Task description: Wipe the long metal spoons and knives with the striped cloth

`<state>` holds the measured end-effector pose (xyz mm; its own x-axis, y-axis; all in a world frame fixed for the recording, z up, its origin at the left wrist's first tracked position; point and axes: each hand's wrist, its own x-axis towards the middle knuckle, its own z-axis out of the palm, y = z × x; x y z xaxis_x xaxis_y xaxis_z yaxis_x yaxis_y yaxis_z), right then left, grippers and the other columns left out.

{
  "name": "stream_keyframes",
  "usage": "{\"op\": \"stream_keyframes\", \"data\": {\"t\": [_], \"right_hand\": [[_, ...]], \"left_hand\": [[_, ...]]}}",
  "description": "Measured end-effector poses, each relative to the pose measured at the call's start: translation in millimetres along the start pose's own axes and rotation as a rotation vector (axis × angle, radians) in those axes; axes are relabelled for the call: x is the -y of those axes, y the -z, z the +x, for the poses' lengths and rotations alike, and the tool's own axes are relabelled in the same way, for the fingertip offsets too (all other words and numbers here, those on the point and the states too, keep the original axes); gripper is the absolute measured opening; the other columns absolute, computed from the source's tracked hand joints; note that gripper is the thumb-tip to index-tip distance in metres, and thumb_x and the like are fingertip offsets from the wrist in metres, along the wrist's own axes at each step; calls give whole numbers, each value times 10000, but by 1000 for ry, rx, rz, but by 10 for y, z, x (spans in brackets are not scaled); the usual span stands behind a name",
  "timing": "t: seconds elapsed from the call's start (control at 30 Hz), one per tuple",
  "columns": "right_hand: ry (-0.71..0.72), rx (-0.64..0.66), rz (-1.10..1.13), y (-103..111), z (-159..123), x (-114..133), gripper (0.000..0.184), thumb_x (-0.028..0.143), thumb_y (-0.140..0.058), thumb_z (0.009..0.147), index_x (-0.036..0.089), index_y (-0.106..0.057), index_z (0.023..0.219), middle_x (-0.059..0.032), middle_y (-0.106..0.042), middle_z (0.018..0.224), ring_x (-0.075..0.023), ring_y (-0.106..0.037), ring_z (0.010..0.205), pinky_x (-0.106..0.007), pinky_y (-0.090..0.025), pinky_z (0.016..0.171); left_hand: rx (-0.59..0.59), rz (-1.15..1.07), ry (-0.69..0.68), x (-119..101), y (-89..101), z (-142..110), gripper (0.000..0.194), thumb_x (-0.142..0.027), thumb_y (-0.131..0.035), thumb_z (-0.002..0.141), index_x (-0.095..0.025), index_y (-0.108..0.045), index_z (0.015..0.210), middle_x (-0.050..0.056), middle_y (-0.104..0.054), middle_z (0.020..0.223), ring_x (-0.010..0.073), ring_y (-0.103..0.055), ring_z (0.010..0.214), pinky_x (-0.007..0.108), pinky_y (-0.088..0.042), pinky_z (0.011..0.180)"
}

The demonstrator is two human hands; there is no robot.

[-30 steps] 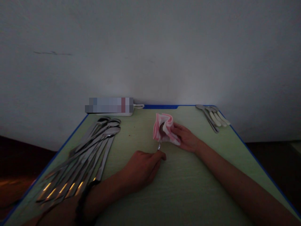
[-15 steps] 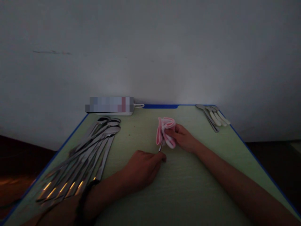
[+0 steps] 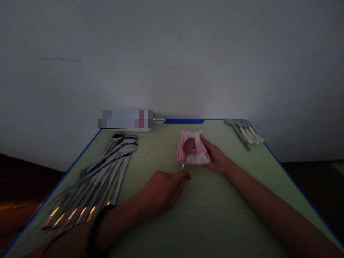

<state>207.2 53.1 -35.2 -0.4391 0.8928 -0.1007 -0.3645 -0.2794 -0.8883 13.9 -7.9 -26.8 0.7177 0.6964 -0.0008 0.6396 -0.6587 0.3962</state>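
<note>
My left hand (image 3: 168, 190) is closed around the handle of a metal spoon (image 3: 189, 144), and most of that handle is hidden in the fist. The spoon's round bowl lies against a pink and white cloth (image 3: 199, 158), which is spread open behind it. From the right, my right hand (image 3: 215, 156) grips the cloth, its fingers mostly hidden behind the fabric. Left of my left hand lies a loose pile of long metal spoons (image 3: 118, 161), their handles pointing toward me.
A pixelated box-like object (image 3: 126, 121) with a white cord loop (image 3: 159, 120) stands at the table's back left, against the wall (image 3: 172, 64). At the back right lie a metal spoon (image 3: 238, 134) and several white-handled utensils (image 3: 249, 133). Blue edging (image 3: 184, 121) borders the pale green table (image 3: 204, 215).
The cloth was folded over the spoon's head; now it is opened out and the bowl shows. My right hand has moved behind the cloth, while my left hand has barely moved.
</note>
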Motion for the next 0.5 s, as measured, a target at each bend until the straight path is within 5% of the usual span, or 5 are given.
{"op": "stream_keyframes", "data": {"t": [0.13,0.27,0.5], "right_hand": [[-22,-26,64,21,1,23,542,604,-288,844,181,-587,1003,-64,-669,858,-204,-619,867,-340,-482,771],[-71,-22,87,39,7,-28,420,556,-424,823,190,-603,926,-23,-660,789,-165,-613,763,-298,-474,745],[69,-128,-212,36,-11,-74,290,473,-629,726,203,-621,834,34,-608,756,-79,-524,620,-193,-422,613]], "left_hand": [[21,11,-8,-5,8,3,238,-203,-315,939,-213,-468,1120,14,-683,793,175,-654,655,278,-467,627],[45,29,-34,2,-2,3,234,-206,-315,935,-206,-466,1114,13,-676,785,177,-652,663,280,-468,637],[57,57,-49,16,-25,3,214,-190,-329,923,-208,-477,1076,12,-675,786,186,-658,679,291,-471,655]]}}
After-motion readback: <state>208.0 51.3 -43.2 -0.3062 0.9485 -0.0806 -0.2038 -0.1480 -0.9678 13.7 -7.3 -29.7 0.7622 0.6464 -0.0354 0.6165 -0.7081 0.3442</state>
